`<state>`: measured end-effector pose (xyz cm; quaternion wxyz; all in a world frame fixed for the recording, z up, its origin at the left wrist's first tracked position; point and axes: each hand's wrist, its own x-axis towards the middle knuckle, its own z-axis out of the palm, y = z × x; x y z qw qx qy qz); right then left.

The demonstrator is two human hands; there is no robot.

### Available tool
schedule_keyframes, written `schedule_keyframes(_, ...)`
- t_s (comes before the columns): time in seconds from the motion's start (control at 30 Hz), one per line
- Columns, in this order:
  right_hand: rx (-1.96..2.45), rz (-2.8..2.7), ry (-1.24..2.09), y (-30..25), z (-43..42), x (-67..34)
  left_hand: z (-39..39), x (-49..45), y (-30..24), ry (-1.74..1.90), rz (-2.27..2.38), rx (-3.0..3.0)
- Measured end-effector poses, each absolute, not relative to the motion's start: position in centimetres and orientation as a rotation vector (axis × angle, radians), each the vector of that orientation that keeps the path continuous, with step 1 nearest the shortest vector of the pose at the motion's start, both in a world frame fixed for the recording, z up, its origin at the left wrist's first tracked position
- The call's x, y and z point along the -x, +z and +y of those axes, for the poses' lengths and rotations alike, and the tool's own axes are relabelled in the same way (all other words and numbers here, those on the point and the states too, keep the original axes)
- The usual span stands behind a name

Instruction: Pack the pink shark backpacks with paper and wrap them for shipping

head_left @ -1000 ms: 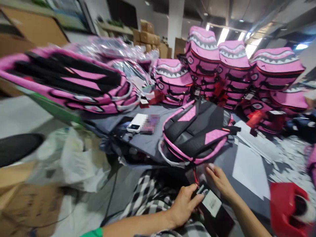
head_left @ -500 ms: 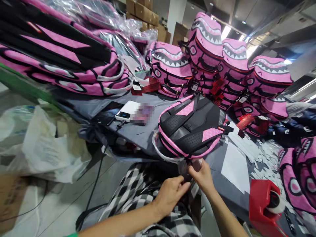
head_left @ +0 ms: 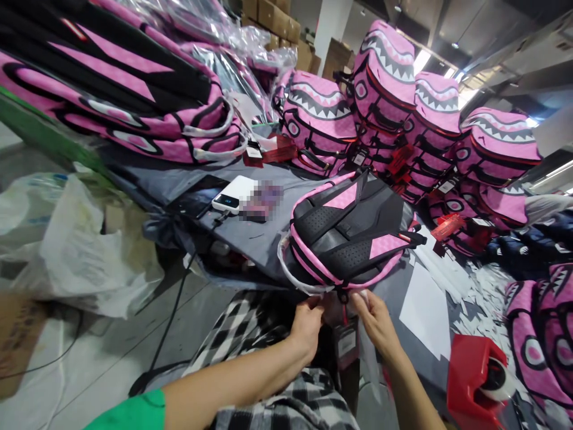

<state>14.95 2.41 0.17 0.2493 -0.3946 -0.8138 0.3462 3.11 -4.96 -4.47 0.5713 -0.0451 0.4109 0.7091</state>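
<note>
A pink and black backpack lies back-side up on the grey table in front of me. A black hang tag dangles from a red cord at its near edge. My left hand and my right hand are both pinched at that near edge, on either side of the tag's cord, with thin clear plastic between the fingers. What exactly each pinch holds is hard to make out.
Pink shark-mouth backpacks are stacked along the table's back and right, more piled at left. A white power bank lies mid-table. A red tape dispenser stands at right, white sheets beside it. Plastic bags sit on the floor left.
My hands rose from the hang tag near my lap to the backpack's near edge and spread apart; the tag now hangs free between them. The view tilted down and closer.
</note>
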Motion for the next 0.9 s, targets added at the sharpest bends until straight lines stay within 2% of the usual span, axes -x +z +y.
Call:
schedule_keyframes(0.2, 0.926, -2.253, 0.175, 1.5, 1.3, -15.4, -4.6, -2.5, -4.2, 1.669, 0.933, 0.125)
schedule_keyframes(0.4, 0.872, -2.288, -0.345, 1.8, -1.2, -12.3, -4.6, -2.7, -3.7, 1.653, 0.820, 0.170)
schedule_keyframes(0.67, 0.777, -2.436, -0.488, -1.8, -2.9, -11.4, -5.8, -2.1, -3.5, 1.656, 0.789, 0.079)
schedule_keyframes(0.9, 0.797, -2.376, -0.364, -3.1, -4.0, -12.1, -5.6, -2.2, -3.9, 1.678, 0.853, 0.020)
